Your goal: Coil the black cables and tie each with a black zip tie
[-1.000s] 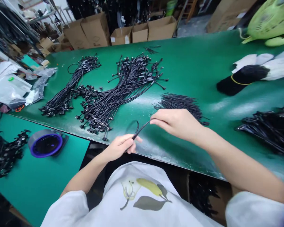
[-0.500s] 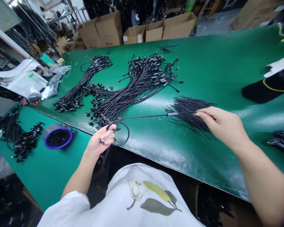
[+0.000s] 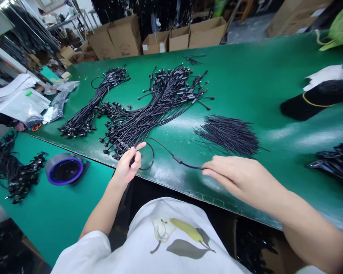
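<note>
A black cable [image 3: 162, 146] runs slack between my two hands, with a short grey sleeve on it and a loop hanging beside my left hand [image 3: 130, 163]. That hand is closed around the cable near the table's front edge, its index finger pointing out. My right hand [image 3: 237, 173] pinches the cable's other end, low over the green table [image 3: 270, 148]. Just behind the left hand lies a large pile of black cables [image 3: 157, 110] with connectors at their ends. Beyond the right hand is a heap of thin black strips [image 3: 230, 134].
A smaller cable bundle [image 3: 98, 101] lies at the left. A roll of tape [image 3: 65, 170] with a purple core sits on the lower left table, near more black cables [image 3: 23, 171]. At the right are a black banded bundle [image 3: 311, 101] and cardboard boxes [image 3: 207, 33] stand behind.
My right hand has come left and toward me, so the cable that was stretched straight now sags. My left hand still holds it, index finger now extended. The view has shifted slightly.
</note>
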`<state>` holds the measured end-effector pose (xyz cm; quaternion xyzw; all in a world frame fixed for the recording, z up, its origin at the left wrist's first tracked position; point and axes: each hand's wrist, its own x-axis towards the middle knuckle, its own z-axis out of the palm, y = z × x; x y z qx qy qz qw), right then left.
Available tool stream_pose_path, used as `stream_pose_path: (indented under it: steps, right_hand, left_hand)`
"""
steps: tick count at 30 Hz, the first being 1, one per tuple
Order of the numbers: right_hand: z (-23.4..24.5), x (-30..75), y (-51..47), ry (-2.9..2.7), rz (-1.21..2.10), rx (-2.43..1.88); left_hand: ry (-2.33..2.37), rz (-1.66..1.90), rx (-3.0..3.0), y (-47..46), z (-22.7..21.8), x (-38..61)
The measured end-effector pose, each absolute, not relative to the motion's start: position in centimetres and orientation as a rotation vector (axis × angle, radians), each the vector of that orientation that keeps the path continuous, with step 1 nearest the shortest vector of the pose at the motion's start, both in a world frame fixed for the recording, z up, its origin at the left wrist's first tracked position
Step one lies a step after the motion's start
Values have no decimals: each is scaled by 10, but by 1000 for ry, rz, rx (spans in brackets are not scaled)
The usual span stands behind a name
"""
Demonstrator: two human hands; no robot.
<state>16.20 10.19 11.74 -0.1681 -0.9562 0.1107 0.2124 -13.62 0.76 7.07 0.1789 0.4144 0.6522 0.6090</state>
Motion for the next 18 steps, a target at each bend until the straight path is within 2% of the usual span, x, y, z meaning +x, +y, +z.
stream_pose_path:
  steps: [6,10,14,16,18]
  right_hand:
    - [111,180,112,-2640,380,-501]
    - [104,168,106,-2733,387,-539]
    - [105,136,99,-2844,830,-335]
    - [106,122,102,-2717,981,-387]
    - [101,111,106,-2517,1020,-508]
  left_hand:
    - [973,1562,220,11,73,-143]
    - [991,1523,415,13,66,-126]
    - [1048,1231,1008,5,64,-93]
    - [1038,1019,1208,-2,65,-81]
    - [1043,962,1237,-6,66,-75]
